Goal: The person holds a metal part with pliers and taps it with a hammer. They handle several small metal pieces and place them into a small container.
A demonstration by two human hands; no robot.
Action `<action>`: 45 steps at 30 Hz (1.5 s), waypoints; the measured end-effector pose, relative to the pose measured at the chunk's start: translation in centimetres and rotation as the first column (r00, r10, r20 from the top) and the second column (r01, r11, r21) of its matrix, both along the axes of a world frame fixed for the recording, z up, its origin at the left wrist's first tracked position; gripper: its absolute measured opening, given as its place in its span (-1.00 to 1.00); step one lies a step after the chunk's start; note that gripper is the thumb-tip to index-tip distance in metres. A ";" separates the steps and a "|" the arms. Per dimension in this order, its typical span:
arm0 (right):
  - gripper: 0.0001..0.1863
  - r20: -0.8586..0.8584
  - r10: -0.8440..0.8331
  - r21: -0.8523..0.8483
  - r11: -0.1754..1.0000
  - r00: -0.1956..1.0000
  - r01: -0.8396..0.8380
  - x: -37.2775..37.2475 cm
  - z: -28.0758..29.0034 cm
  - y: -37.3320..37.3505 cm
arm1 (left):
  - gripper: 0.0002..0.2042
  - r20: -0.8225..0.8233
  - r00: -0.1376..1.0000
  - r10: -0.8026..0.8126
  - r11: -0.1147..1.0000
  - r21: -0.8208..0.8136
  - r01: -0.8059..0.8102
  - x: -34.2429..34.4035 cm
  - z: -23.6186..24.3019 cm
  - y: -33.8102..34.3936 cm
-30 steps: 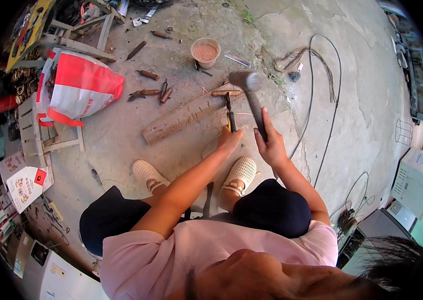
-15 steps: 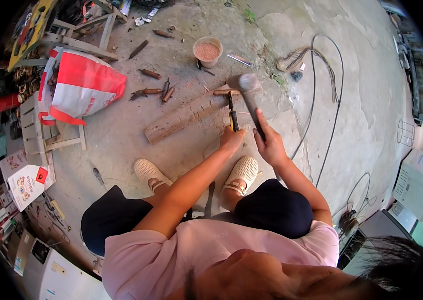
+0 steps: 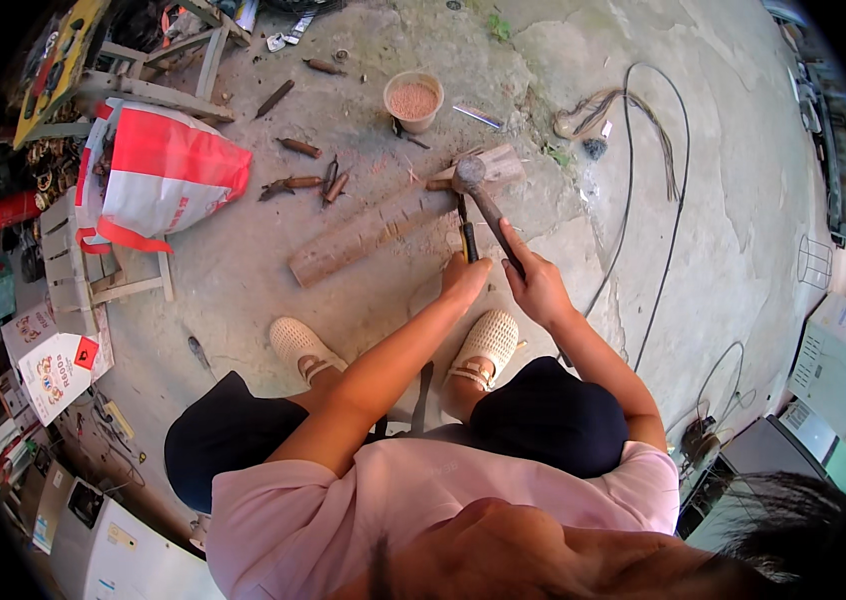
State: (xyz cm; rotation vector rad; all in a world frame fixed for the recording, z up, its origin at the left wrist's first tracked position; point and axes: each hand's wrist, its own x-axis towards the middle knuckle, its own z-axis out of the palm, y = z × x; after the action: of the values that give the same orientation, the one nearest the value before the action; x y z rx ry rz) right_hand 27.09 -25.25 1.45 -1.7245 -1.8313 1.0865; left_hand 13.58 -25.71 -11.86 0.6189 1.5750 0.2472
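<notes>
My left hand is closed around the black-and-yellow handles of what look like pliers. Their dark jaws reach up to a short brown rod-like piece lying on a notched wooden beam. In my right hand is the handle of a hammer. Its head is over the right part of the brown piece, hiding that end and the tips of the jaws; whether it touches cannot be told. Small reddish shavings lie along the beam and beside it.
Beyond the beam stands a tub of reddish granules. Several brown pieces lie on the concrete floor to the left, near a red-and-white bag. A black cable loops at right, beside a bundle of strands.
The hammer head has come down and slightly left onto or just over the brown piece; it was raised and blurred before. My left hand and the pliers stay nearly in place.
</notes>
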 end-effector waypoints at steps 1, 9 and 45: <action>-0.33 0.021 0.002 -0.086 0.996 1.000 0.000 -0.1 0.5 0.6 | -0.61 -0.005 1.000 -0.017 0.999 -0.035 0.017 -0.1 -0.2 -0.1; -0.35 -0.073 -0.041 0.032 0.999 0.996 0.044 -0.3 0.8 0.0 | -0.64 0.027 0.998 0.065 0.996 0.064 -0.067 0.3 -1.5 -0.5; -0.37 -0.141 -0.174 -0.602 0.797 0.975 0.056 -4.2 -11.6 1.8 | -0.40 0.090 0.942 -0.323 0.851 0.463 0.248 -2.0 -0.6 -0.7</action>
State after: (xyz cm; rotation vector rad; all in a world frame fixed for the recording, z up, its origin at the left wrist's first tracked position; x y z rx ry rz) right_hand 22.93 -23.46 -10.14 -1.9344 -1.3145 1.8463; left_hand 11.56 -26.38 -12.45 1.1550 1.2465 0.4295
